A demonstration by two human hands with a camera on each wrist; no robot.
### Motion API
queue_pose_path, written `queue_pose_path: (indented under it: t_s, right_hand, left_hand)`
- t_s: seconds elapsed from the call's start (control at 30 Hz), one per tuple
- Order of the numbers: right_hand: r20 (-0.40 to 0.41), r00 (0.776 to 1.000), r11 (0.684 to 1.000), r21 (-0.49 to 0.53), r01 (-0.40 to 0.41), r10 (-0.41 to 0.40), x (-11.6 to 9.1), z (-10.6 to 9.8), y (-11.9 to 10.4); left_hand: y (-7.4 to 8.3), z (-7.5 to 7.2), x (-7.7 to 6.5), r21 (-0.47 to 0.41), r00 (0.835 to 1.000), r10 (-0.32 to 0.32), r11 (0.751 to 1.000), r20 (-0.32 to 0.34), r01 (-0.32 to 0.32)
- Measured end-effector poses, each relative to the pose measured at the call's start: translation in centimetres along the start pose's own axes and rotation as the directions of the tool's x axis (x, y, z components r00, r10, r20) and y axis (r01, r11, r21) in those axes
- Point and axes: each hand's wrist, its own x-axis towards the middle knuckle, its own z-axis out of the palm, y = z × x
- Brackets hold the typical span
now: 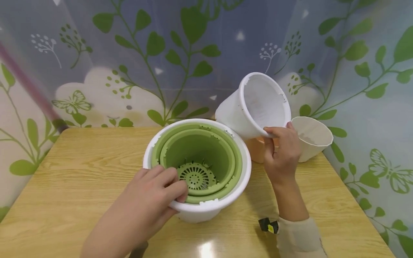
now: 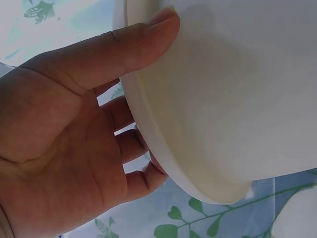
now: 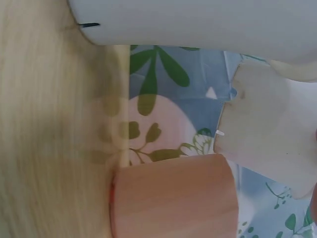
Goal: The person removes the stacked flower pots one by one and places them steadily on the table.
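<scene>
Left grip (image 1: 158, 190): pinching large white pot (image 1: 200, 215) at rim; green pots (image 1: 198, 143) nested inside. Right grip (image 1: 284, 154): pinching smaller white pot (image 1: 230, 114), tilted above worktop (image 1: 80, 172).

The beige sleeve (image 1: 298, 238) adjoins a black device (image 1: 267, 225) (yellow-marked).

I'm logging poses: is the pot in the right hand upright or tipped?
Tipped: the right hand holds the white pot aslant, opening facing partly sideways.

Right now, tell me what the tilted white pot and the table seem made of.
The tilted white pot: likely plastic, smooth and fairly matte, going by its moulded rim notches. The table: wood or wood-look laminate, slightly glossy; grain lines and a bright reflection show.
</scene>
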Motion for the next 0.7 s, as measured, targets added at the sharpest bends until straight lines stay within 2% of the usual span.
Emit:
queue_pose_path:
  t_s: [0.37, 0.7]
  right_hand:
    - [0.119, 0.992, 0.999, 0.004, 0.053, -0.053, -1.3, 1.0, 0.4]
    - [0.224, 0.971, 0.996, -0.031, 0.088, -0.079, -2.6, 1.8, 0.7]
  left_hand:
    - [0.2, -0.7, -0.5, -0.026, 0.999, -0.004, 1.000, 0.032, 0.005]
    - [0.3, -0.9, -0.9, -0.043, 0.999, -0.014, 0.999, 0.039, 0.015]
